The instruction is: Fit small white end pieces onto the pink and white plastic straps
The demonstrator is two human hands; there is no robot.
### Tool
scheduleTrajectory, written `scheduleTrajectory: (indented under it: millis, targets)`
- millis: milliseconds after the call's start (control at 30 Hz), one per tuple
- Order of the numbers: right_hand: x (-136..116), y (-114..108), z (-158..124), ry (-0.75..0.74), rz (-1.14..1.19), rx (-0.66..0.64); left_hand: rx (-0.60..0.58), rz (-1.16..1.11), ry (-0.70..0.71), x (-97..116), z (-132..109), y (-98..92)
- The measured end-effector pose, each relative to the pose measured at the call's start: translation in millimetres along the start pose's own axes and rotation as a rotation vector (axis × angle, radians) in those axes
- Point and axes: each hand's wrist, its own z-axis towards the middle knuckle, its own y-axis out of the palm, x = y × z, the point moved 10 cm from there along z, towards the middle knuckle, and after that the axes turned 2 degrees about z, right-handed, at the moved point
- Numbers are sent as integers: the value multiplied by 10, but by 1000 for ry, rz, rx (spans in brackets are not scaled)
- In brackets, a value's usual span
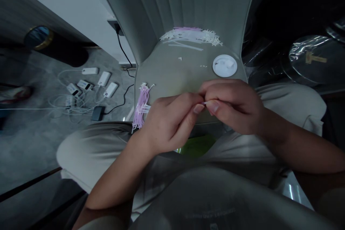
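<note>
My left hand (175,118) and my right hand (231,104) meet over the front of a grey chair seat (167,68). Pinched between both sets of fingertips is a thin pale-purple stick (205,103); only a short length of it shows, the rest being hidden by the fingers. Beside my left hand lies a bundle of purple sticks (140,107) with small white ends. Beyond my right hand sits a round white dish (224,66) with small white bits in it. A pile of white and purple sticks (191,36) lies against the backrest.
A small white piece (180,58) and several tiny bits (203,66) are scattered on the seat. To the left, white devices (110,89) and tangled cables lie on the floor near a black adapter (97,113). A dark cylinder (59,46) and, at right, a clear-wrapped round object (309,59) flank the chair.
</note>
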Motion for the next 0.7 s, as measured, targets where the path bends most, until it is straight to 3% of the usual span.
scheduleTrajectory:
  millis: [700]
  targets:
    - [-6, 56, 22, 6, -58, -74, -20, 61, 49, -5, -36, 8]
